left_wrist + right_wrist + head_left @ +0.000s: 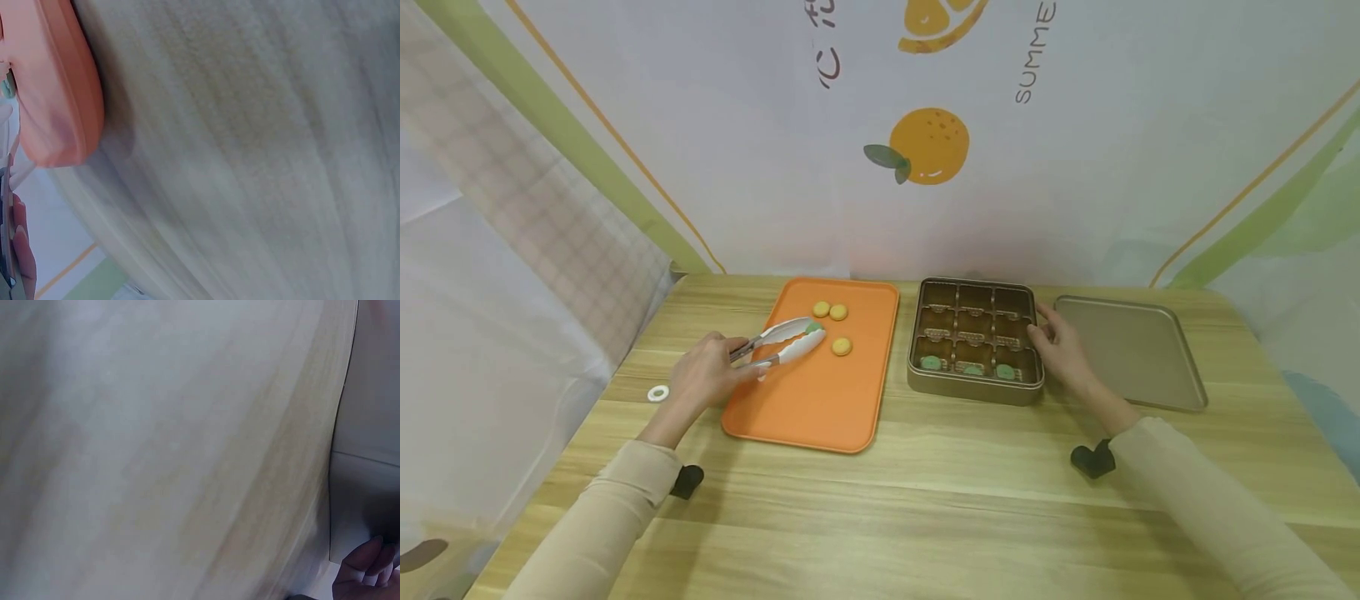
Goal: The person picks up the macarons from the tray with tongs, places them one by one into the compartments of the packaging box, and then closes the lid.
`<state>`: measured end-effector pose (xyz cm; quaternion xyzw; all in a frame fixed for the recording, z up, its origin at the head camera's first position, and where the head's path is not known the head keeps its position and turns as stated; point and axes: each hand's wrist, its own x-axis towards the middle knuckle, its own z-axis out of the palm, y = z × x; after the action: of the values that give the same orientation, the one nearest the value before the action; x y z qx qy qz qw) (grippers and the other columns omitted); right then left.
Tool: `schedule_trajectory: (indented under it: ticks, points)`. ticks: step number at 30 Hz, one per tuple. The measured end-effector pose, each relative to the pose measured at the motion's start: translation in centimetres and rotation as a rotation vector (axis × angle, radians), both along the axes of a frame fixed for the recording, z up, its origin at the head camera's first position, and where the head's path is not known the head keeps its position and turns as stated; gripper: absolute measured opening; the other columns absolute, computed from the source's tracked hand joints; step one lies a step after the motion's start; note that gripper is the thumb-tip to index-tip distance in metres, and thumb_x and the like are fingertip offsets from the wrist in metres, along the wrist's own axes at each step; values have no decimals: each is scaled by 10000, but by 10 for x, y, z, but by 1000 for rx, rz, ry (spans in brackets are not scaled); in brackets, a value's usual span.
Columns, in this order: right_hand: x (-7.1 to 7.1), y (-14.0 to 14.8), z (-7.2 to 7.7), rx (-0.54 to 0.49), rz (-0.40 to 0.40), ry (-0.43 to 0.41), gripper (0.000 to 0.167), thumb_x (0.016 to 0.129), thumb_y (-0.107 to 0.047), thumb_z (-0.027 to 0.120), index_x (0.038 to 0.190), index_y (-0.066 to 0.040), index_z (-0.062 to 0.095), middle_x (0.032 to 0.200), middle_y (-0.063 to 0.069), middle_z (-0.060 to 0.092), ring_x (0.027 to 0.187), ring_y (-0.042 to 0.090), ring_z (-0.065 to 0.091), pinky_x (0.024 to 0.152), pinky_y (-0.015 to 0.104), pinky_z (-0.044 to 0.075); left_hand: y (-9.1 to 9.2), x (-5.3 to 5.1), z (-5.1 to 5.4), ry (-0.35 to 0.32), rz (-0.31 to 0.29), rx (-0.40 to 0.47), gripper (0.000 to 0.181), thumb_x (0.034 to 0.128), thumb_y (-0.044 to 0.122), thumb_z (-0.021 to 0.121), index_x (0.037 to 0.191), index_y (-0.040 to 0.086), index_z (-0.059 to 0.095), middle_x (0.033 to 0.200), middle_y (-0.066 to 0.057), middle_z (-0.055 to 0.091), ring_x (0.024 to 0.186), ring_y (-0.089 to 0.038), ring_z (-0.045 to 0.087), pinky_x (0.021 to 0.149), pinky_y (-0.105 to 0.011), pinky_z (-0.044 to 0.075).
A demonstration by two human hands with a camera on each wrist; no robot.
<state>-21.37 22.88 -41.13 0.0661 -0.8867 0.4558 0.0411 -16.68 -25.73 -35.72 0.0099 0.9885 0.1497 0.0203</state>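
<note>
My left hand [703, 371] grips silver tongs with white tips [801, 343] above the orange tray [812, 417]. A green round piece [814, 328] sits between the tong tips. Three yellow round pieces [842, 346] lie on the tray. The brown box [973, 387] has a divided insert, with green pieces [931, 362] in the three compartments of its front row. My right hand [1063, 350] holds the right side of the box, thumb at the rim. In the left wrist view, fingers [24, 253] show along the tongs; in the right wrist view, fingers [369, 569] touch the box's side [362, 506].
A flat metal tray [1138, 350] lies right of the box, behind my right hand. A white ring-shaped item [658, 393] is on the table [880, 517] beside my left hand. A printed cloth [1037, 200] hangs behind the table.
</note>
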Motion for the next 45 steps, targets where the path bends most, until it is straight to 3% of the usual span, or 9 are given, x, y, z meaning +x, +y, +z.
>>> schedule_trajectory:
  ticks: [13,27,41,45]
  points:
    - [0,0,0,-11,3,18,515,991,-163,435,1417,94,302,837,150,536,695,81,452,619,200,406,0,0,0,23,-1,-1,639,796,445,713,1263,26,590,1028,-204,587,761,-269,528,540,-325,397]
    - [0,0,1,-22,3,21,512,990,-149,437,1415,102,300,791,89,485,663,58,420,605,208,385,6,0,5,27,-1,70,622,782,454,723,1266,81,605,1037,-198,616,711,-235,499,499,-289,345]
    - [1,0,1,-4,-8,20,510,990,-161,440,1420,82,311,828,134,523,708,60,445,630,201,396,64,-13,24,73,-128,123,603,758,450,749,1255,132,625,811,-72,557,641,-193,415,503,-287,311]
    - [1,0,1,-6,-6,15,511,990,-157,438,1424,79,306,822,137,529,691,56,449,623,206,399,82,-17,26,57,-155,126,620,767,445,746,1287,140,599,873,-74,567,594,-176,378,473,-268,277]
